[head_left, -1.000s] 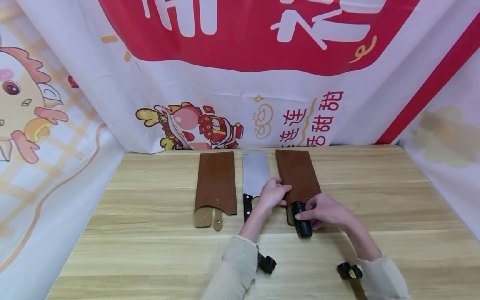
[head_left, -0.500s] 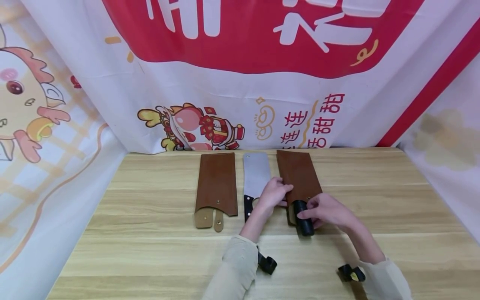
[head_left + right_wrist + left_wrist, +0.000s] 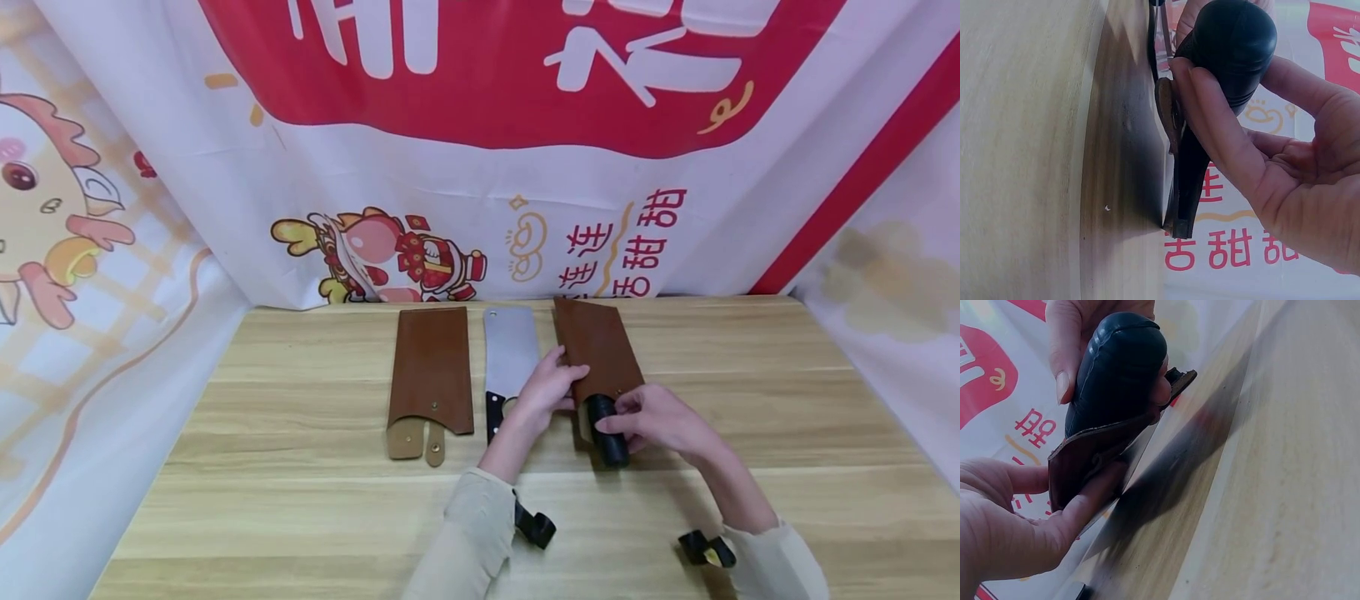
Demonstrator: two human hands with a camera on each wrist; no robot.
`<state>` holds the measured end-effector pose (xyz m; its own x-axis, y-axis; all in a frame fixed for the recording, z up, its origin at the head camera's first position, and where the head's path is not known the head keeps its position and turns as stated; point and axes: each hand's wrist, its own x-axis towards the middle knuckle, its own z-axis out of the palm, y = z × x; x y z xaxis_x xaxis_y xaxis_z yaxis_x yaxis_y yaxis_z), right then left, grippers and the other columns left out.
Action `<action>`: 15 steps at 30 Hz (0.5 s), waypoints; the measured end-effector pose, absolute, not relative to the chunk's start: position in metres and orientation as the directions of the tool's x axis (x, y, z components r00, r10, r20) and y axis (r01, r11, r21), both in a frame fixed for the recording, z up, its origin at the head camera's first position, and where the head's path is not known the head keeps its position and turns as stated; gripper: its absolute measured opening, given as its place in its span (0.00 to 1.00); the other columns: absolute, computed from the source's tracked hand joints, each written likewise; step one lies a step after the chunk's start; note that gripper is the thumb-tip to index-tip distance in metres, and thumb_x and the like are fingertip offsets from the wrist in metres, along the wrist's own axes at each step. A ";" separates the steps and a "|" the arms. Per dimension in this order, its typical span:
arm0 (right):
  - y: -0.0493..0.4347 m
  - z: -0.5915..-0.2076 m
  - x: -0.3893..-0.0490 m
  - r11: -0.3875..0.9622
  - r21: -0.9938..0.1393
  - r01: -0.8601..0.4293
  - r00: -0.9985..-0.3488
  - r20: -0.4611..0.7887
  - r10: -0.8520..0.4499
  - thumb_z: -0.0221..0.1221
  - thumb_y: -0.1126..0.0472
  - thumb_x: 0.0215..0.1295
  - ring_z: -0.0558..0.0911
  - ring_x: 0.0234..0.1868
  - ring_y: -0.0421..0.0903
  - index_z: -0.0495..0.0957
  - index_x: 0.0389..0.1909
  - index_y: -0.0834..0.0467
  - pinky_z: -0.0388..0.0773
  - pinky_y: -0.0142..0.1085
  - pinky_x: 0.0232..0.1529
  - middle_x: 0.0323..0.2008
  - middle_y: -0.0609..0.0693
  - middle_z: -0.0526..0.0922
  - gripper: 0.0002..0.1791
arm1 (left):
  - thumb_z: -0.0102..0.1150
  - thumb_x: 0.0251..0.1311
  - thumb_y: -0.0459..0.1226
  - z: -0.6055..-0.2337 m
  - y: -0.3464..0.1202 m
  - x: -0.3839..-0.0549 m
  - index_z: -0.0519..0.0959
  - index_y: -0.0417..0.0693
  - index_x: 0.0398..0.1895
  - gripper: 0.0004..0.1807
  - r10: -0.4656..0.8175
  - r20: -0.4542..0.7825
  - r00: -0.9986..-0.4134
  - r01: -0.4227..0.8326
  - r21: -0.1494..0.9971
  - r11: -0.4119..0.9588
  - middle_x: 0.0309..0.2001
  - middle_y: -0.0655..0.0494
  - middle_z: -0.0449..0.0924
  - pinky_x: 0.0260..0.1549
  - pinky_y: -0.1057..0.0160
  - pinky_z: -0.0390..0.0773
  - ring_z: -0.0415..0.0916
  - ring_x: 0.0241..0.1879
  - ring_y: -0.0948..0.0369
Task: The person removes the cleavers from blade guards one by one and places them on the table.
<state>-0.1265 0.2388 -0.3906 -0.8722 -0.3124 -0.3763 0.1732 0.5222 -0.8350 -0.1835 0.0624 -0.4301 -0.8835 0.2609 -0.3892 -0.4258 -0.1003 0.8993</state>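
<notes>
A brown leather knife sheath [image 3: 600, 346] lies at the right of the row, its near end tipped up off the table. Out of its mouth sticks the thick black handle [image 3: 616, 454] of a knife, whose blade is hidden inside. My left hand [image 3: 545, 390] grips the sheath's left edge near the mouth, thumb on one face and fingers on the other, as the left wrist view shows. My right hand [image 3: 662, 422] holds the handle between thumb and fingers. In the right wrist view, a leather strap [image 3: 1167, 112] hangs beside the handle [image 3: 1235, 44].
Left of my left hand lies a cleaver [image 3: 512, 346] with a broad steel blade and black riveted handle, partly covered by that arm. Further left is a second brown sheath [image 3: 431, 358] with its strap unfastened. A printed cloth [image 3: 420, 183] hangs behind the wooden table [image 3: 315, 500].
The held sheath has tilted up a little at its near left side. The black handle has shifted slightly away from me, and both hands keep their hold.
</notes>
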 end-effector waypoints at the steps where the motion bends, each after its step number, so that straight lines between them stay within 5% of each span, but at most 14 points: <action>1: 0.239 -0.390 -0.126 0.523 -0.835 0.169 -0.873 -0.373 -0.313 0.68 0.61 0.67 0.86 0.33 0.49 0.81 0.35 0.70 0.88 0.45 0.35 0.35 0.56 0.85 0.13 | 0.59 0.72 0.36 -0.430 0.062 -0.184 0.56 0.42 0.81 0.38 0.260 -0.389 -0.884 -0.427 0.898 -0.105 0.61 0.41 0.77 0.45 0.54 0.85 0.82 0.51 0.49; 10: 0.244 -0.382 -0.126 0.592 -0.804 0.049 -0.882 -0.314 -0.352 0.69 0.60 0.65 0.78 0.26 0.43 0.79 0.29 0.63 0.82 0.37 0.28 0.25 0.48 0.77 0.12 | 0.59 0.71 0.32 -0.429 0.056 -0.190 0.61 0.34 0.76 0.33 0.216 -0.382 -0.899 -0.432 0.859 -0.277 0.53 0.34 0.82 0.51 0.48 0.84 0.83 0.51 0.43; 15: 0.256 -0.379 -0.126 0.591 -0.806 -0.025 -0.874 -0.269 -0.404 0.68 0.61 0.64 0.78 0.27 0.44 0.83 0.40 0.68 0.78 0.35 0.26 0.27 0.48 0.81 0.12 | 0.58 0.72 0.33 -0.425 0.049 -0.192 0.62 0.30 0.72 0.30 0.211 -0.379 -0.901 -0.433 0.823 -0.368 0.53 0.31 0.81 0.58 0.44 0.80 0.81 0.55 0.40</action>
